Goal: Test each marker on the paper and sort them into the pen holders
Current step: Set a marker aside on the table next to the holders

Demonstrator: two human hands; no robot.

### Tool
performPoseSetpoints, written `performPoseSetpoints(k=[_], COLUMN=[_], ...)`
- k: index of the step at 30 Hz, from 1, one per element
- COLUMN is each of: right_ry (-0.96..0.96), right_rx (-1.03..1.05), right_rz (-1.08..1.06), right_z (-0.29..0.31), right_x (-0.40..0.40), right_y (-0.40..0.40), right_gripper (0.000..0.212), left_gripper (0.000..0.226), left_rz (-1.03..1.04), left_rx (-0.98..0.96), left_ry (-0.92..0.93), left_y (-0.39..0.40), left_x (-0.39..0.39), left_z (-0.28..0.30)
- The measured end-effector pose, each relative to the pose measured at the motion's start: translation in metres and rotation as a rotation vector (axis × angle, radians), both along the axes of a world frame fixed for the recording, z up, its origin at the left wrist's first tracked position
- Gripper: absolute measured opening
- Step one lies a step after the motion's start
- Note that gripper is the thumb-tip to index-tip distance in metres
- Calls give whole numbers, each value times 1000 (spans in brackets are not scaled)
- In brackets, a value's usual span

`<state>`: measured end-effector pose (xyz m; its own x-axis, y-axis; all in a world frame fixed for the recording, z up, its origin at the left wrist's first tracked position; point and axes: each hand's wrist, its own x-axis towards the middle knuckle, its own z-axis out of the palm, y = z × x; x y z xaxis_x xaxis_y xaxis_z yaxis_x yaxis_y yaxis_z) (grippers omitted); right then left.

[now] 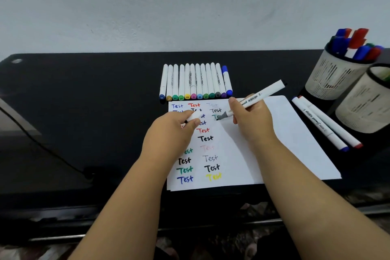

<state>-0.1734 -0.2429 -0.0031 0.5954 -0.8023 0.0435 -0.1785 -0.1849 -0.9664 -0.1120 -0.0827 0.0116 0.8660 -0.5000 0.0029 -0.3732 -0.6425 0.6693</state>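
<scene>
A white paper lies on the black desk, covered on its left side with "Test" written in several colours. My right hand grips a white marker with its dark tip touching the paper beside a green word. My left hand pinches the marker's white cap over the paper's left part. A row of several white markers with coloured ends lies just beyond the paper. Two mesh pen holders stand at the right: the far holder is full of red and blue markers, the near holder shows a green item inside.
Two white markers, one blue-ended and one red-ended, lie on the desk between the paper and the holders. A black cable runs across the desk's left side. A pale wall stands behind the desk.
</scene>
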Motion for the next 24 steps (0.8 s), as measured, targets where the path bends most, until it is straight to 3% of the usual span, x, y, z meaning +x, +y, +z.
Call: performPoseSetpoints(k=[24], right_ry=[-38], right_rx=[-123], right_rz=[29], right_z=[-12], right_x=[2], right_y=[-3], right_gripper=[30], left_gripper=[42], left_rz=[-11], left_rx=[8], left_ry=[42], left_y=[-5], left_x=[-3], left_z=[-2])
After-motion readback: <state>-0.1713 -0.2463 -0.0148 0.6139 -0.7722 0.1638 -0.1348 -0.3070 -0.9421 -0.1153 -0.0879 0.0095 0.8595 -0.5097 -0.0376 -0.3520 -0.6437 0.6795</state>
